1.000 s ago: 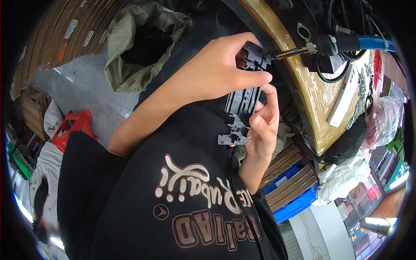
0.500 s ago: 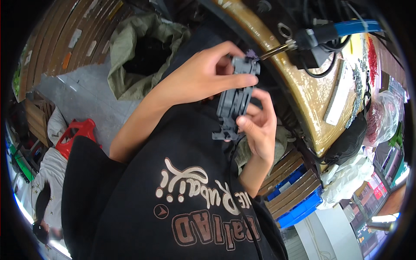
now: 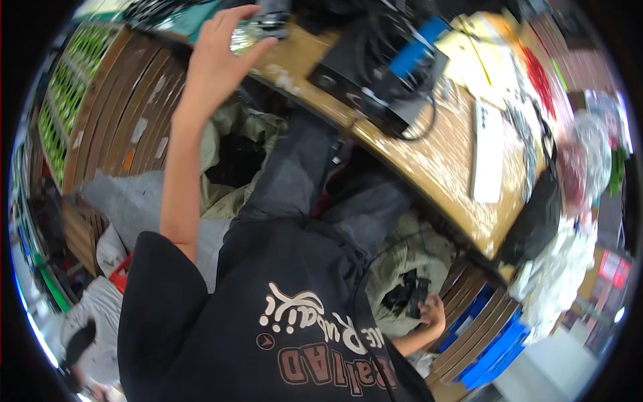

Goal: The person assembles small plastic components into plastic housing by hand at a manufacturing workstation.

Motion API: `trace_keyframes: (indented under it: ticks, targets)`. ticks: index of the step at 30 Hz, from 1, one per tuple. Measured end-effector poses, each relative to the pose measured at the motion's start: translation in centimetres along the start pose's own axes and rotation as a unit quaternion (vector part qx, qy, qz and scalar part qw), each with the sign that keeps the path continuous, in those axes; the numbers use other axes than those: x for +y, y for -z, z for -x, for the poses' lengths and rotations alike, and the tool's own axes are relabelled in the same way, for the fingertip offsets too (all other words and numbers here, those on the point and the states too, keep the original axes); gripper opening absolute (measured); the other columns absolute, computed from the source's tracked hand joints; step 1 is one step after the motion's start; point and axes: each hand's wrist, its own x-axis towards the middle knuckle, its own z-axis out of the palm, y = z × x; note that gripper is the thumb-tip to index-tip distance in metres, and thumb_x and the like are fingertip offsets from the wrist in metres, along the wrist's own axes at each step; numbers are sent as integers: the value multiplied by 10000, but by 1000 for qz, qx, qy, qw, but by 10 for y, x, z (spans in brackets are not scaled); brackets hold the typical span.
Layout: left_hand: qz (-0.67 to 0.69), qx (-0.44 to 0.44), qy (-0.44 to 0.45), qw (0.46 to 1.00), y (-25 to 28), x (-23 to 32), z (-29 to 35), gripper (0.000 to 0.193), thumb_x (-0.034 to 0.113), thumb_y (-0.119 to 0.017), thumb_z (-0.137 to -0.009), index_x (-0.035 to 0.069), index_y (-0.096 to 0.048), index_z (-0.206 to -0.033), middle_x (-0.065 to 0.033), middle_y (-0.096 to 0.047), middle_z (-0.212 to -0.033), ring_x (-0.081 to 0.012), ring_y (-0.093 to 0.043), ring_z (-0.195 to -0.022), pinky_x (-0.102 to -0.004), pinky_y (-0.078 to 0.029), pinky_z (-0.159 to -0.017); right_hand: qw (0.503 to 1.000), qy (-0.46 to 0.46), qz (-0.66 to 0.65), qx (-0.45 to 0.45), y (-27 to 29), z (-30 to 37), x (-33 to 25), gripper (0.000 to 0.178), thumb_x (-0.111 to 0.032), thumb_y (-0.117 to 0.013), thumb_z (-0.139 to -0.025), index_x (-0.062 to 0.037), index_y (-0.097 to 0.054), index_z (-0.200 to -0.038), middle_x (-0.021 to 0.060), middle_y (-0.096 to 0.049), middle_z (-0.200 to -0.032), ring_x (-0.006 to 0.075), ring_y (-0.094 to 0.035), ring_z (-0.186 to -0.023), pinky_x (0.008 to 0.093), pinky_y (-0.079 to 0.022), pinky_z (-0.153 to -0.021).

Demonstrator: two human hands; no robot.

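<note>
My left hand (image 3: 216,63) reaches out over the far left part of the table, fingers and thumb spread. Just beyond the fingertips, at the upper edge of the view, lies a dark grey plastic part (image 3: 271,19), partly cut off. Down at my right side, my right hand (image 3: 432,313) is at the mouth of an olive woven sack (image 3: 382,278). Its curled fingers hold the end of a black plastic part (image 3: 418,292), somewhat blurred. More black pieces (image 3: 398,295) lie inside that sack.
On the wrapped table (image 3: 442,191) are a black box (image 3: 341,74) with cables, a blue-handled tool (image 3: 416,48) and a white strip (image 3: 487,154). A second woven sack (image 3: 211,181) stands by my left leg. Brown stacked boards (image 3: 127,110) stand at left, blue crates (image 3: 492,352) at right.
Both hands have parted from in front of my chest. The left has gone up and over the table; the right has brought the plastic part down to the sack. My view has shifted.
</note>
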Motion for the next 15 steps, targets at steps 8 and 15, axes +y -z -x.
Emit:
trace_keyframes:
  ticks: [8,15]
  targets:
    - [-63,-48,63,995,-28,-17,-13,399,287,-637,-766,44,-553,-1071,-114,-565,-1068,-212,-526,-1006,-302,-396,-846,987,130,36,90,-65,-65,17,490,-70,-680,-644,-27,-505,-1100,149,-592,-952,238,-579,-828,328,-452,-719]
    - [74,80,135,985,-17,-21,-16,271,191,-561,-831,28,-581,-1047,-86,-589,-1023,-130,-546,-910,-239,-404,-811,947,225,-47,223,-55,6,-33,307,-73,-632,-705,4,-548,-990,126,-610,-847,211,-587,-771,306,-451,-679]
